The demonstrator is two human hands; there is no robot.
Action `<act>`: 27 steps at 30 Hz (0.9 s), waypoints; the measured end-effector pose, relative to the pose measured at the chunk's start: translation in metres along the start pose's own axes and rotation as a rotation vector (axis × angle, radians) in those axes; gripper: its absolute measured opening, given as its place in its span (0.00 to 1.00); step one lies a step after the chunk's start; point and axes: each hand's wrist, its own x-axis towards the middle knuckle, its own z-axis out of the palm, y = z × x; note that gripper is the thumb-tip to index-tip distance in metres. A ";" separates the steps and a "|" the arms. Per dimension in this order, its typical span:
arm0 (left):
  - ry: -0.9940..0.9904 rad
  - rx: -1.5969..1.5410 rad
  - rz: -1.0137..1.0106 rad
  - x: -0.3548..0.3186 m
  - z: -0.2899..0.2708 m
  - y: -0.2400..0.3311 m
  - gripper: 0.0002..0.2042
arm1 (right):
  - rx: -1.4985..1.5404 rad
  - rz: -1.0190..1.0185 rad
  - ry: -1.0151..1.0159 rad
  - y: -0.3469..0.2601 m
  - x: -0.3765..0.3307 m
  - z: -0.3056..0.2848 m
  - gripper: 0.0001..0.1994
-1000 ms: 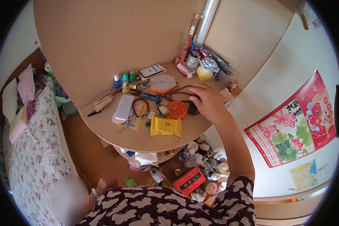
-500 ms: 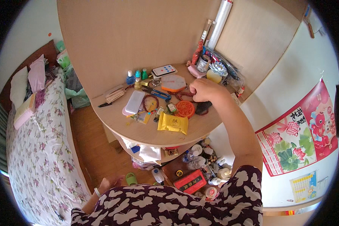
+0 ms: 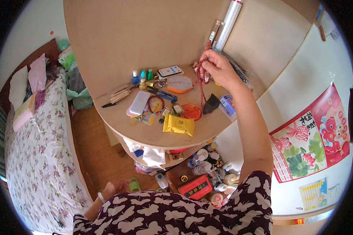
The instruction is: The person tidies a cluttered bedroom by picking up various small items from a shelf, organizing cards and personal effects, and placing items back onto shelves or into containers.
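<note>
My right hand [image 3: 219,69] is raised above the right part of a rounded wooden shelf [image 3: 153,137], its fingers closed on a string of dark red beads [image 3: 201,78]. The strand hangs in loops, its lower end close to a round orange-red item [image 3: 191,112] and a black cloth-like piece [image 3: 211,103]. At the front of the shelf lies a yellow snack packet [image 3: 179,125]. A beaded bracelet [image 3: 149,105] and blue-handled pliers [image 3: 162,94] lie left of the strand. My left hand [image 3: 113,188] hangs low by my body, fingers loosely apart, holding nothing visible.
An orange-rimmed box [image 3: 179,84], small bottles [image 3: 143,76] and a white case [image 3: 139,103] crowd the shelf. Scroll-like tubes [image 3: 227,27] lean in the back corner. Bottles and a red box [image 3: 196,187] stand below. A bed [image 3: 43,156] is at left.
My right hand has risen from the shelf top, lifting the string of beads. The black piece and a purple-blue packet beneath it now show. My left hand stays low.
</note>
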 end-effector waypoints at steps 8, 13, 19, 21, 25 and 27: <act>0.141 -0.204 0.039 0.023 -0.019 0.041 0.06 | 0.071 -0.114 0.175 -0.066 0.001 0.010 0.05; 0.221 0.002 0.293 0.094 -0.081 0.161 0.02 | 0.278 -0.233 0.333 -0.095 -0.014 0.002 0.08; 0.054 0.621 0.655 0.220 -0.108 0.216 0.05 | 0.395 -0.386 0.441 -0.126 -0.047 0.012 0.10; -0.034 0.829 0.604 0.242 -0.109 0.215 0.04 | 0.386 -0.437 0.420 -0.124 -0.064 0.015 0.10; -0.277 1.028 0.501 0.260 -0.101 0.232 0.07 | 0.417 -0.394 0.513 -0.124 -0.107 0.009 0.09; -0.254 1.083 0.580 0.266 -0.098 0.221 0.07 | 0.392 -0.331 0.634 -0.126 -0.124 0.012 0.08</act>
